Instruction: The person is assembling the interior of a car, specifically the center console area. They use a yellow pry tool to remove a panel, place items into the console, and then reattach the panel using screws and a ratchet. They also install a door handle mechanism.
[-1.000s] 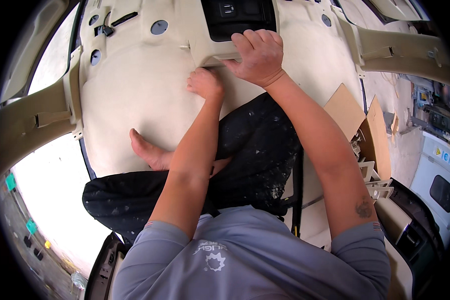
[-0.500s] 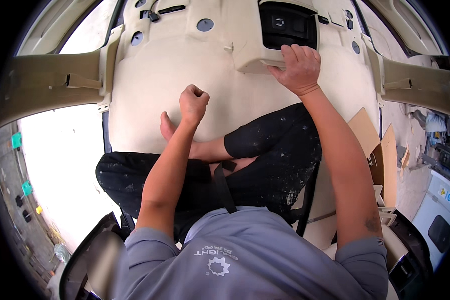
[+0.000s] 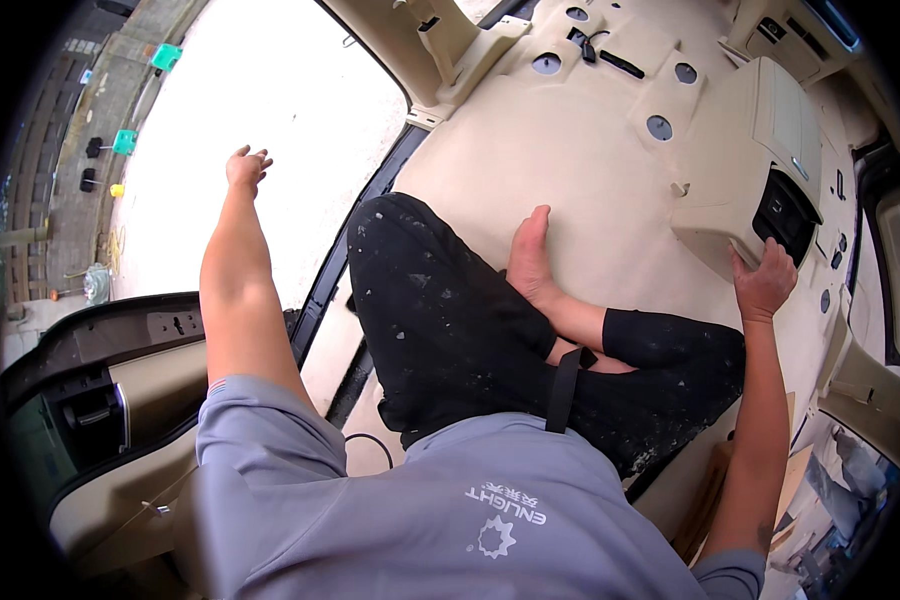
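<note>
Right hand (image 3: 765, 282) grips the boxy beige console (image 3: 745, 165); left hand (image 3: 247, 165) hangs spread, empty.

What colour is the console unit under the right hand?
Beige, with a dark recessed panel on its face; the console unit shows best in the head view, the right hand resting on its lower edge.
</note>
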`<state>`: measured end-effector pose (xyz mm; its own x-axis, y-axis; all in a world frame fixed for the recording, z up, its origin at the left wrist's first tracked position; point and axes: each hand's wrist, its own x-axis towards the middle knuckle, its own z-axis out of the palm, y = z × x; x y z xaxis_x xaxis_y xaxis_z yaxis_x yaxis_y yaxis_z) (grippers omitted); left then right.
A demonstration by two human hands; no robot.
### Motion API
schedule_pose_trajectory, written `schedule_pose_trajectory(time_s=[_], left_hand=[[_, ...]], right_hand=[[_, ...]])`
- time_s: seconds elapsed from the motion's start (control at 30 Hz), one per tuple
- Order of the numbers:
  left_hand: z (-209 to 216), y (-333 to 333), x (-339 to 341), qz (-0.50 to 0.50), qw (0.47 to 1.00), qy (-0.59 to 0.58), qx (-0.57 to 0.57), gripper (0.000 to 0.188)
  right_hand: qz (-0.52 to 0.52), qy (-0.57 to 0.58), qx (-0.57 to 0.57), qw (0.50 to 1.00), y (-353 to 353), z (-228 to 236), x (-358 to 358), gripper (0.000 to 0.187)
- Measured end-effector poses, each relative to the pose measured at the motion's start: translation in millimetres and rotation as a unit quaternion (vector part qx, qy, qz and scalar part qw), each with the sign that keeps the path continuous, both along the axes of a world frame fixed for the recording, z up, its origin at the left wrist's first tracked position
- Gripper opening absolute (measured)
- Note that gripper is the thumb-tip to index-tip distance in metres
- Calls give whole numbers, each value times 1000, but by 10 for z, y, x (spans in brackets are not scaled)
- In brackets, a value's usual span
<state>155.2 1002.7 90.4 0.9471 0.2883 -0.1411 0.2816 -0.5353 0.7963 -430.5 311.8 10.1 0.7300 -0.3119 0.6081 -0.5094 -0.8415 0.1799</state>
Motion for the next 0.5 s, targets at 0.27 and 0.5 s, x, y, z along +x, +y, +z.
schedule_pose_trajectory(time_s=[0.27, 0.5], left_hand=[[154, 242, -128, 117, 969, -36, 213, 31], [-542, -1065, -1404, -335, 932, 132, -32, 46]], right_hand=[[-8, -3, 5, 1000, 18, 17, -44, 65], [-26, 10, 97, 995, 60, 188, 13, 65]])
